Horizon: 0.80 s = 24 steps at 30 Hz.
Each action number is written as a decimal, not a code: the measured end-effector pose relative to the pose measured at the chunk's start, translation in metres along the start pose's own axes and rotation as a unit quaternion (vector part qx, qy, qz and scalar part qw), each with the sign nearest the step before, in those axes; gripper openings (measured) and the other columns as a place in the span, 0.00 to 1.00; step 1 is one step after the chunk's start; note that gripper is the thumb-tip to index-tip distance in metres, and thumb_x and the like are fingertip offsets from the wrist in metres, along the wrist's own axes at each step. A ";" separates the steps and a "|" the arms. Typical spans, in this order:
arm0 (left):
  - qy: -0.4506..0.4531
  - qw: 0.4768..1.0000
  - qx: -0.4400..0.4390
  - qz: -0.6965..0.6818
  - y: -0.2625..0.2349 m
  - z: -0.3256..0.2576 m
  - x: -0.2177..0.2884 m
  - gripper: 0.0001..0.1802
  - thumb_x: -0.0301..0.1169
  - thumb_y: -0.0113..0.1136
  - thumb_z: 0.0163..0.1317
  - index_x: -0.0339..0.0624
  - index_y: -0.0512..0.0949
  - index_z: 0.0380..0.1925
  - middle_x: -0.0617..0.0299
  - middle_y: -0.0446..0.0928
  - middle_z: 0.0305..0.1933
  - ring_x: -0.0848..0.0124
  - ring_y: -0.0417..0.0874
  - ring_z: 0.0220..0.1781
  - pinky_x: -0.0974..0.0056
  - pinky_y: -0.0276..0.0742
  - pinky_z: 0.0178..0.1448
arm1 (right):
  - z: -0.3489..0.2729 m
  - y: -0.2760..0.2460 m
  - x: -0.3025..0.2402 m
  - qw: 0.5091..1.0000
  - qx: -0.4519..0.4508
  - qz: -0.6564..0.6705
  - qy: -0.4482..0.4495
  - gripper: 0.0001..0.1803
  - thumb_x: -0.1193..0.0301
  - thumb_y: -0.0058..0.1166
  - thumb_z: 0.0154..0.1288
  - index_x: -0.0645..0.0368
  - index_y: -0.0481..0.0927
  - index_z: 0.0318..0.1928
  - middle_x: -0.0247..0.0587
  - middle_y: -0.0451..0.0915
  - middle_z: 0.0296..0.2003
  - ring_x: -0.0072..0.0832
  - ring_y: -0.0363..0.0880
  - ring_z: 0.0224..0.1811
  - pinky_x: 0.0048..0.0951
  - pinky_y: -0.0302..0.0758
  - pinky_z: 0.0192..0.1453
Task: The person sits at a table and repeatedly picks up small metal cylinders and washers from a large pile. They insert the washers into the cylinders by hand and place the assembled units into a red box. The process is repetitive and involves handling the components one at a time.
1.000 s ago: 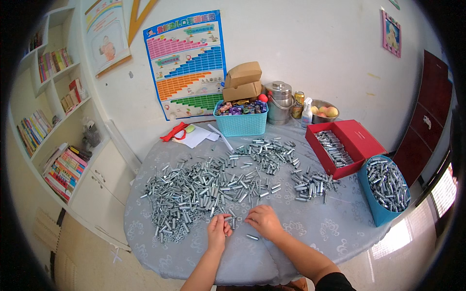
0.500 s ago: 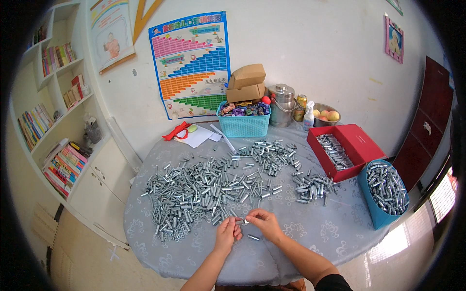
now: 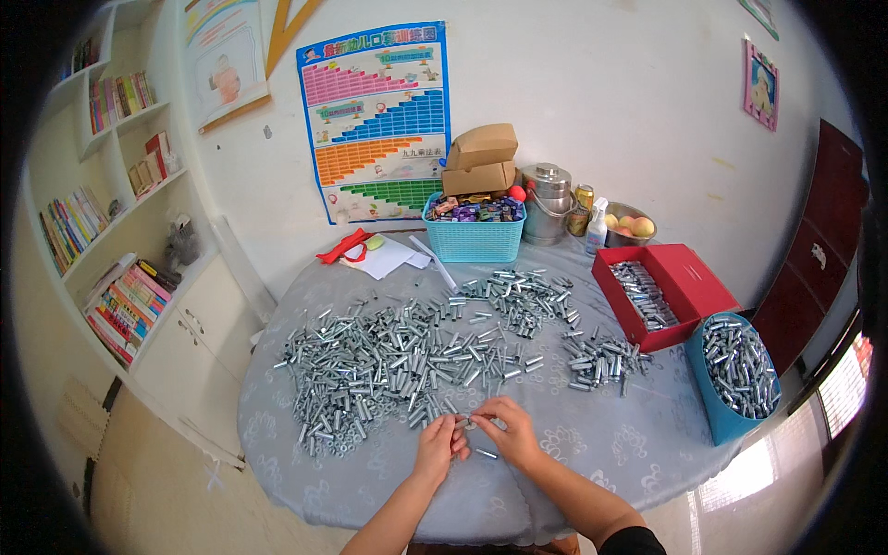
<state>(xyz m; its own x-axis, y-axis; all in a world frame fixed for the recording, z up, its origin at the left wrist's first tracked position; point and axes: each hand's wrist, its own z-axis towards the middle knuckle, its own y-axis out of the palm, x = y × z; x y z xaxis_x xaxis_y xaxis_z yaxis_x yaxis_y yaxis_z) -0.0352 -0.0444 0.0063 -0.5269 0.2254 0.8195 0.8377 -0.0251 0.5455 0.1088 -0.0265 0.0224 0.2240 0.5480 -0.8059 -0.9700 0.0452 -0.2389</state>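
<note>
My left hand (image 3: 439, 450) is closed in a pinch on a slim metal bolt (image 3: 462, 421) near the front of the table. Facing it, my right hand (image 3: 507, 432) pinches a small shiny washer (image 3: 471, 425) at the bolt's end; the fingers partly hide both pieces. Just below my right fingers, a loose metal sleeve anchor (image 3: 487, 453) lies on the cloth. Beyond my hands spreads a large heap of bolts and sleeves (image 3: 388, 361), with small nuts and washers (image 3: 344, 442) along its near left edge.
Smaller piles of anchors lie at the back (image 3: 523, 301) and right (image 3: 606, 361) of the grey tablecloth (image 3: 601, 462). A red box (image 3: 680, 305) and a blue bin (image 3: 726, 425) hold more. Behind stand a turquoise basket (image 3: 474, 242), a steel pot (image 3: 546, 208) and a spray bottle (image 3: 597, 229).
The whole view has shifted slightly. My hands stay together over the same spot, and my right fingertips have drawn in around the washer, covering more of it.
</note>
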 end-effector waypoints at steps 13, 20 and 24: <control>0.014 0.999 -0.039 -0.024 -0.009 0.003 0.002 0.12 0.34 0.46 0.64 0.34 0.69 0.38 0.65 0.67 0.25 0.79 0.65 0.21 0.70 0.69 0.24 | -0.002 0.000 -0.010 0.999 -0.017 -0.036 0.016 0.06 0.78 0.57 0.51 0.64 0.78 0.32 0.41 0.77 0.28 0.28 0.76 0.29 0.25 0.71 0.34; 0.077 0.996 -0.013 0.046 -0.017 0.006 0.006 0.12 0.25 0.52 0.58 0.33 0.72 0.42 0.54 0.76 0.36 0.76 0.75 0.25 0.68 0.78 0.31 | 0.006 -0.004 0.000 0.995 -0.011 -0.014 0.094 0.06 0.76 0.55 0.55 0.63 0.79 0.34 0.38 0.77 0.30 0.22 0.74 0.31 0.22 0.71 0.36; 0.105 0.991 0.063 -0.051 -0.033 0.014 0.013 0.11 0.24 0.53 0.58 0.31 0.73 0.40 0.53 0.77 0.33 0.77 0.74 0.23 0.68 0.79 0.30 | 0.014 -0.010 0.017 0.989 -0.059 -0.065 0.120 0.08 0.74 0.55 0.55 0.61 0.79 0.37 0.38 0.77 0.31 0.23 0.75 0.32 0.24 0.71 0.35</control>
<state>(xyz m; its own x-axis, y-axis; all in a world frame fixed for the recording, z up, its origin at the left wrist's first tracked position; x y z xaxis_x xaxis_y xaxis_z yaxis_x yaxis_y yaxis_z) -0.0676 -0.0267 -0.0034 -0.6166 0.0119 0.7872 0.7830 0.1128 0.6117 0.1211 -0.0058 0.0187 0.3755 0.3292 -0.8664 -0.9170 -0.0038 -0.3989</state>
